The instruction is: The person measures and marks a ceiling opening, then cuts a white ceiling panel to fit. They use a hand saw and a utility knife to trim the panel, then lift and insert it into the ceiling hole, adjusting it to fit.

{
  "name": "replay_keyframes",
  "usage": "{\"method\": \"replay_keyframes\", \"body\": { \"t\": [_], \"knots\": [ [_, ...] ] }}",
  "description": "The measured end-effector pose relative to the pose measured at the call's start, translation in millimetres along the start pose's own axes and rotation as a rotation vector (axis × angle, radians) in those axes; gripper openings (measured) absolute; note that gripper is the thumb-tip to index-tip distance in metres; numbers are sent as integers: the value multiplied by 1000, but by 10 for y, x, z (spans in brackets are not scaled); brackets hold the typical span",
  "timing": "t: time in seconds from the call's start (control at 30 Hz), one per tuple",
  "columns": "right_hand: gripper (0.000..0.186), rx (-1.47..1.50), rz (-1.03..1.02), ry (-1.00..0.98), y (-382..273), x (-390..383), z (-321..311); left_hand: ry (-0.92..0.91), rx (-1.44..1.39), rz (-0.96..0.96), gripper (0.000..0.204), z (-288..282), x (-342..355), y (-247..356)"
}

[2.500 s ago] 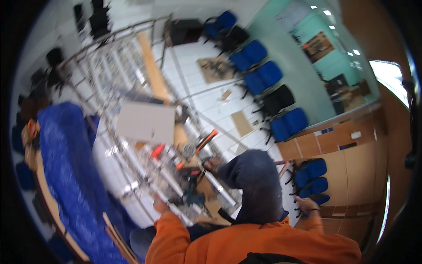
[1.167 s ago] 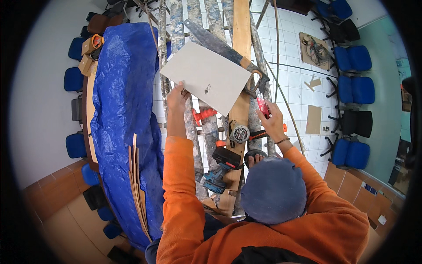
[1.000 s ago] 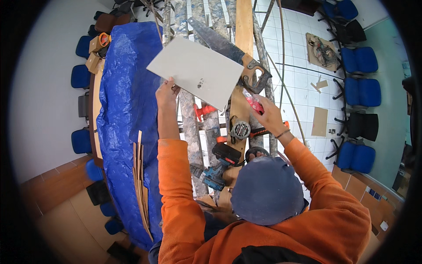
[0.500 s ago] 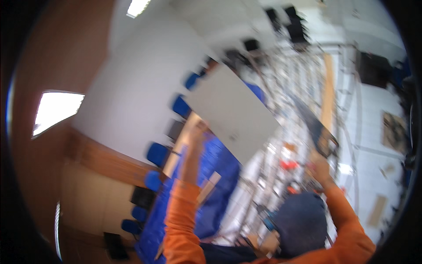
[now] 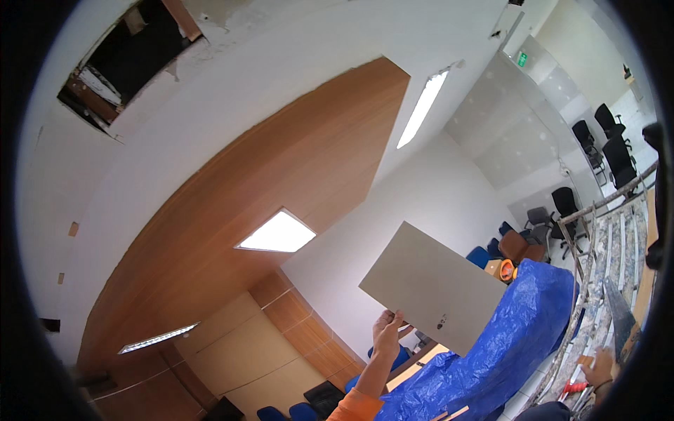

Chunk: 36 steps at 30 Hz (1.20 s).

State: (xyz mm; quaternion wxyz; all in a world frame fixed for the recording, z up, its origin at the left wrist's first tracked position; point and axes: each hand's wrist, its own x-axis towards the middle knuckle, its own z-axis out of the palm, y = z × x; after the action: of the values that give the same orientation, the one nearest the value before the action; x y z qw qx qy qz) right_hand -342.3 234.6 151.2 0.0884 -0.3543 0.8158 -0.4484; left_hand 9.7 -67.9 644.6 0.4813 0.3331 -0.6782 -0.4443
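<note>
My left hand [image 5: 387, 327] is raised and closed on the lower left edge of a flat grey rectangular board [image 5: 435, 284]. The board is tilted and has a few dark marks near its lower corner. Low on the right, my right hand [image 5: 601, 369] is over the platform, its small, partly shown fingers looking stretched out. Beside it lies a handsaw [image 5: 618, 312] with a dark blade and a brown handle. A small brown piece [image 5: 584, 360] and a red object [image 5: 576, 387] are close to that hand.
A metal-framed scaffold platform [image 5: 593, 270] runs along the right. Blue sheeting [image 5: 484, 344] covers something below the board. Farther back stand several chairs [image 5: 618, 158] and an orange helmet [image 5: 507, 269]. Overhead, the white ceiling has a wood panel [image 5: 281, 154], lights [image 5: 281, 231] and a dark opening [image 5: 137, 59].
My view has swung up and left, bringing the ceiling in. The board stays in my left hand. My right hand has moved leftward from the handsaw's handle.
</note>
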Motion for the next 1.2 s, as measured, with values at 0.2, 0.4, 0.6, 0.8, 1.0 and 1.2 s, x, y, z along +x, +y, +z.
{"method": "replay_keyframes", "body": {
  "t": [0.2, 0.4, 0.6, 0.8, 1.0, 1.2],
  "knots": [
    [109, 765, -645, 47, -2676, 1169, -519, 131, -51, 231, 17, 108, -51, 571],
    [79, 1371, -774, 231, -5091, 1693, -1176, 131, -148, 497, 16, 324, -17, 1207],
    [54, 1588, -877, 211, -6268, 1863, -2025, 114, -150, 623, 21, -10, 323, 2198],
    [57, 1546, -1195, 410, -7502, 2083, -2706, 572, 297, 1221, 94, -786, 446, 3720],
    [60, 1489, -1492, 551, -8430, 2079, -3261, 768, 885, 1504, 81, -1191, -89, 5085],
    [45, 1536, -1467, 902, -9151, 1735, -3736, 783, 989, 1554, 70, -1358, -395, 5991]
  ]
}}
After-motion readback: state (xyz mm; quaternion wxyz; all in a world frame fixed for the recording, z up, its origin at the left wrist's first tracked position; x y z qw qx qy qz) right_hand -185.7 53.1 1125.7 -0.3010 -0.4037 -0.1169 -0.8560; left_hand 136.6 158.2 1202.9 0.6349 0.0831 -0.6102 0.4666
